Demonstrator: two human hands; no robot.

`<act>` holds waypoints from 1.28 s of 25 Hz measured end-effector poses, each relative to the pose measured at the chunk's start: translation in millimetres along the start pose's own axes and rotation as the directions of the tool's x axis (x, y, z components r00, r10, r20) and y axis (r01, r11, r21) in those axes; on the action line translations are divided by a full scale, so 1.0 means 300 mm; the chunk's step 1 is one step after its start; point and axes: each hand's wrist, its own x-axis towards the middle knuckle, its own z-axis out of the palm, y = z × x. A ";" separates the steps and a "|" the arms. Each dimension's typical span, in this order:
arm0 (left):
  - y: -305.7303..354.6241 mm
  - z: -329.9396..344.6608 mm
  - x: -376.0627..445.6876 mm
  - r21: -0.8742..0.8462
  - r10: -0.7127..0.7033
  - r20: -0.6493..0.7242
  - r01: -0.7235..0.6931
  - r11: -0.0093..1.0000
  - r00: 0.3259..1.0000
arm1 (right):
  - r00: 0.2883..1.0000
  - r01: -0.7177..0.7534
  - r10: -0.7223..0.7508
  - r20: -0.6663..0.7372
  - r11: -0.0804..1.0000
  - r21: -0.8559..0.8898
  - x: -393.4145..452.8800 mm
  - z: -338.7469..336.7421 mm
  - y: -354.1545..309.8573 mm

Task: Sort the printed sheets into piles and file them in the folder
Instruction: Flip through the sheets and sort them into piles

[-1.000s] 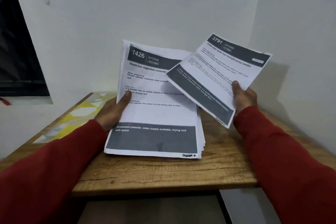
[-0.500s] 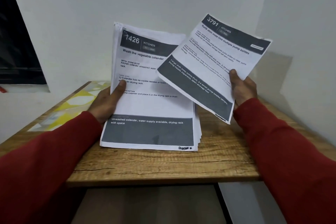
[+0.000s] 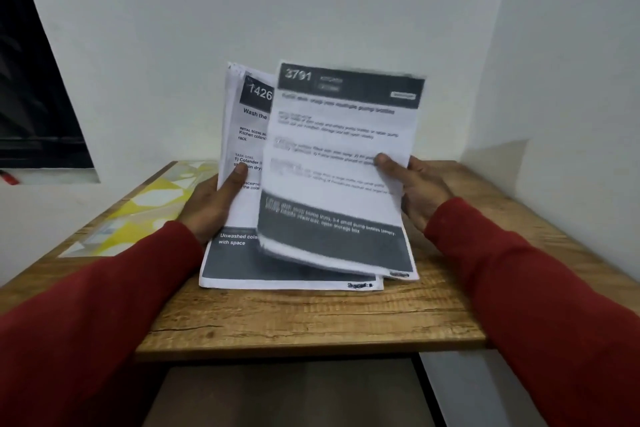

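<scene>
— Sheets are seen in two lots above the bench; what is found furthest left?

— A dark window is set in the white wall, and below it, on the left part of the wooden bench, a yellow and white patterned folder is laid flat.

— And next to that?

— The left hand, coming out of a red sleeve, is closed on the left edge of a stack of sheets. The thumb is pressed on the front page and the fingers are hidden behind the stack. The stack is held tilted up, with its lower edge down at the bench top; whether it is touching the wood cannot be told. The number 1426 and the words "Wash the" can be read on its top page.

— What is placed over it?

— A single sheet, headed 3791, is held in front of the stack and covers most of its right half. It is blurred, so the smaller print cannot be read. A dark band is printed across its top and another across its lower part.

— How is that sheet held?

— It is pinched at its right edge by the right hand, thumb on the printed face, the other fingers behind the paper. That arm is also covered by a red sleeve.

— Anything further right?

— Only bare bench top and the white corner wall are shown there.
</scene>
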 end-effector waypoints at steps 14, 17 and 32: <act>0.002 0.034 -0.010 0.035 0.039 0.032 -0.041 0.999 0.999 | 0.992 0.119 -0.128 -0.011 0.943 -0.312 0.017 0.051 0.057; 0.003 0.030 -0.006 0.012 0.026 0.043 -0.027 1.000 0.999 | 0.989 0.122 -0.139 -0.044 0.953 -0.278 0.024 0.039 0.051; 0.001 0.015 -0.016 -0.193 -0.093 0.097 0.110 0.975 0.991 | 0.933 0.172 -0.250 -0.258 0.941 -0.291 0.046 -0.049 0.005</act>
